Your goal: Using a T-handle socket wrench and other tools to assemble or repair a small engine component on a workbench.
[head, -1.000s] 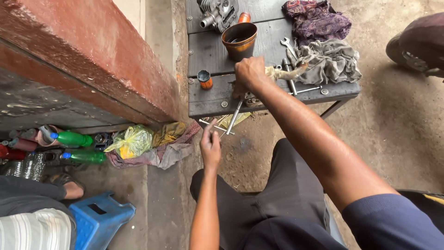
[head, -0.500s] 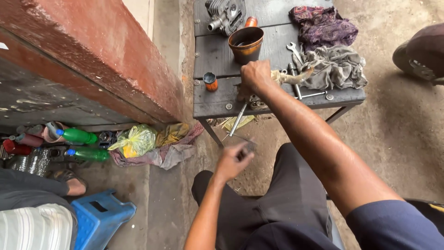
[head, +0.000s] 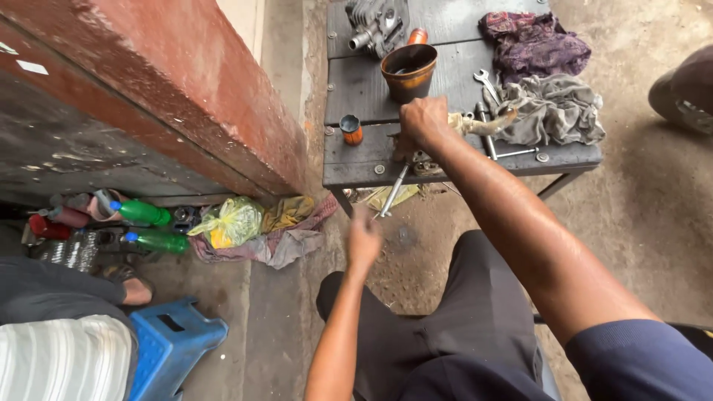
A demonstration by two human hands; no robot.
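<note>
Looking down from my head camera, my right hand (head: 422, 122) presses on a small metal part (head: 427, 160) at the front edge of a dark wooden tabletop (head: 364, 89); its grip is closed over that part. From the part a slim metal rod (head: 392, 191) slants down past the edge toward my left hand (head: 364, 241). The left hand hangs in front of the tabletop with its fingers at the rod's lower end; it is blurred, so I cannot tell whether its grip is closed on the rod.

On the tabletop, behind my right hand, stands a rusty brown cup (head: 408, 70), with a grey engine piece (head: 377, 24) beyond it. A small orange-rimmed cap (head: 350, 128) sits to the left. To the right lie a wrench (head: 486, 83), a grey rag (head: 553, 110) and a purple rag (head: 536, 43).

On the floor to the left are green bottles (head: 145, 215), a yellow-green plastic bag (head: 232, 221) and a blue stool (head: 174, 341), beside another person's foot (head: 134, 291).
</note>
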